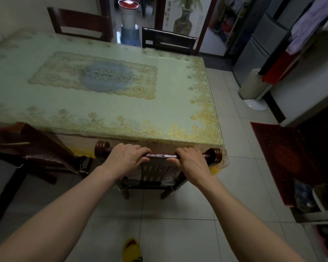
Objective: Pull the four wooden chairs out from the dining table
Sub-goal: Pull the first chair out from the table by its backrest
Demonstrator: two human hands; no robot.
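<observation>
A dark wooden chair (160, 155) stands at the near right of the dining table (174, 110), its back close against the table edge. My left hand (124, 158) and my right hand (192, 161) both grip its top rail, one near each end. Another wooden chair (36, 148) stands at the near left, turned out at an angle from the table. Two more chairs sit at the far side: one at the far left (80, 23) and a darker one at the far right (168, 40). A pale green cloth with gold flowers covers the table.
Tiled floor lies behind and to the right of me. A red doormat (284, 159) and a shoe rack (318, 201) are on the right. A white standing fan (254, 87) and a refrigerator (261, 44) stand further back. My yellow slipper (132, 251) shows below.
</observation>
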